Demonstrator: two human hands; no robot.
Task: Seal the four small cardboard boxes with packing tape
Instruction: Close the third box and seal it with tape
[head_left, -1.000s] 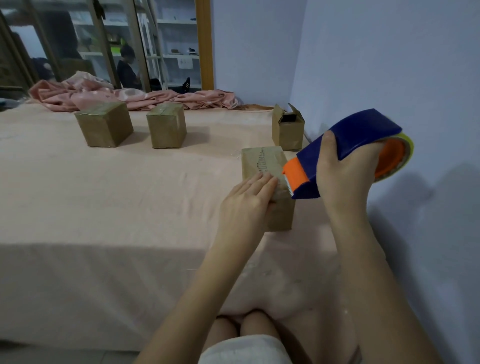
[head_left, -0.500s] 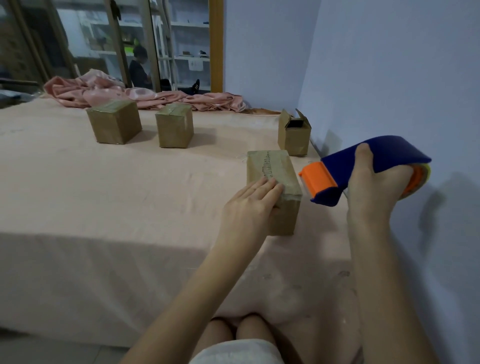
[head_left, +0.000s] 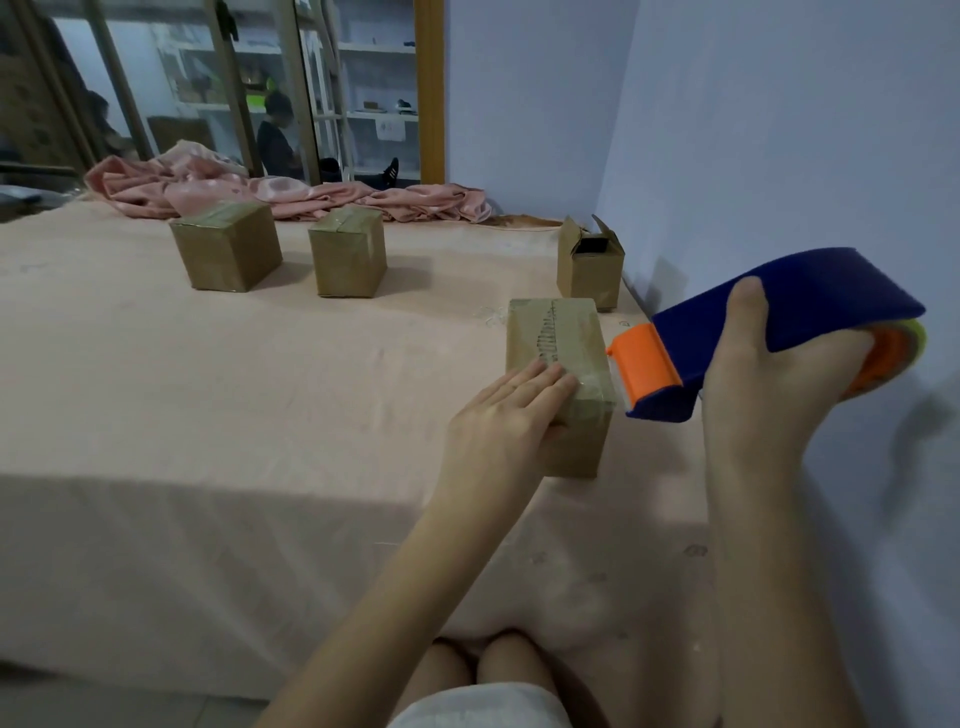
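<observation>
Head view: my left hand (head_left: 511, 415) lies flat, fingers (head_left: 556, 376) extended, pressing tape on the near box (head_left: 558, 374) by the worktop's (head_left: 234, 389) right edge. My right hand (head_left: 769, 384) grips the tape dispenser (head_left: 753, 332). I should press firmly toward the seam's end.

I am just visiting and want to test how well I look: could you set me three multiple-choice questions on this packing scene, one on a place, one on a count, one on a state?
1. Where is the left hand?
A. Flat on the nearest box
B. On the pink cloth
C. In the lap

2. How many cardboard boxes stand on the table?
A. Two
B. Four
C. Six

3. What state is the box by the wall in?
A. Taped shut
B. Crushed flat
C. Flaps open

Answers:
1 A, its fingers lie on the taped top.
2 B, two at the back, one by the wall, one nearest.
3 C, its flaps stand up around a dark opening.
</observation>
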